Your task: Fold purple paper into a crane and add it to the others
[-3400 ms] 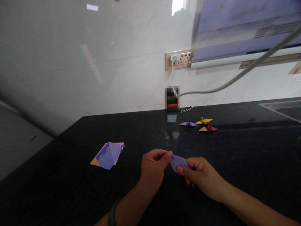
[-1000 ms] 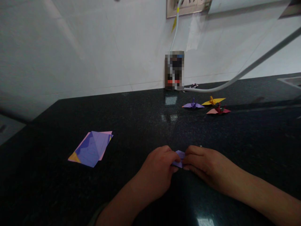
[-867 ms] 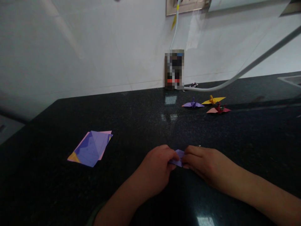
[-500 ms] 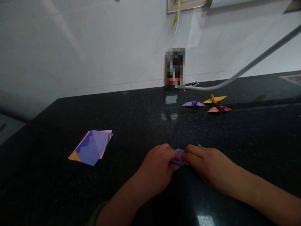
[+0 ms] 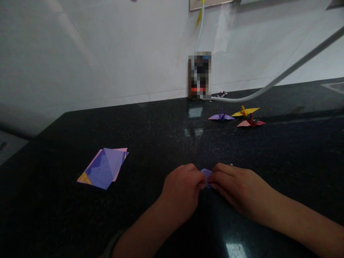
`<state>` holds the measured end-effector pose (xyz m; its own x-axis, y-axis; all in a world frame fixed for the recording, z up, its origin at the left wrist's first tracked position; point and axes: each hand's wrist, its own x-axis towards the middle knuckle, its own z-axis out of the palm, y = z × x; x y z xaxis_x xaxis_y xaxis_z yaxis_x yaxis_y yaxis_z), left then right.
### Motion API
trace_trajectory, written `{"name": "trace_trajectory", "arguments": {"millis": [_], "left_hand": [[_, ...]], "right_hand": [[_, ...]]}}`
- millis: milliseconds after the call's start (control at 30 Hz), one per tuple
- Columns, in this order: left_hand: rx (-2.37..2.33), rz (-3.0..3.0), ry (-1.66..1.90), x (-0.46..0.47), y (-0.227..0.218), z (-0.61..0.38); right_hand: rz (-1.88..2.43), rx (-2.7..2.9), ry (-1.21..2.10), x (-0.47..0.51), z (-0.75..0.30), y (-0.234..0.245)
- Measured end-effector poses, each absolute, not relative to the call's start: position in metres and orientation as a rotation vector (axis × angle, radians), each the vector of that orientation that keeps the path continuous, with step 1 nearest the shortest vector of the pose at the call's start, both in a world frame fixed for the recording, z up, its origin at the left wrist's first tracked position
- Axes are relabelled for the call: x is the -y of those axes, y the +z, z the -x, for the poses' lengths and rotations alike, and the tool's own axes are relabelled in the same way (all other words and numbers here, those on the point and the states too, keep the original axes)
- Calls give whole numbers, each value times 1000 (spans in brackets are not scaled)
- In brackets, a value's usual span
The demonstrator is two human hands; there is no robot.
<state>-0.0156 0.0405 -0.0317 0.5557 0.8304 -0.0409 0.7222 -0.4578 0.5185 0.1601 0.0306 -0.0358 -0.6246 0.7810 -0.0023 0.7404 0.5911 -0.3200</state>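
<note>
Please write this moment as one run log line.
left hand: on purple paper | right hand: on same paper | yellow paper crane: beyond hands

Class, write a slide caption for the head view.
Left hand and right hand hold purple paper; three origami cranes sit beyond on the countertop.

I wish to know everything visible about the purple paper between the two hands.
The purple paper is a small, folded, matte-looking piece with a pointed upper edge. The left hand covers its left side and the right hand its right, both with fingers on it, so its full outline is hidden. Whether it touches the dark countertop, I cannot tell.
</note>
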Motion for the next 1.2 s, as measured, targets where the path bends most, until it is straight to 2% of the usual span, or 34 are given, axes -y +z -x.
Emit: {"name": "trace_trajectory", "arguments": {"millis": [267, 667, 1200], "left_hand": [[-1266, -2327, 256, -40, -30, 14], [-1331, -2359, 221, -38, -32, 11], [-1366, -2371, 192, -36, -32, 9]], "right_hand": [[1284, 2565, 621, -30, -161, -34], [1551, 2434, 633, -25, -156, -36], [1702, 2383, 601, -26, -153, -33]]}}
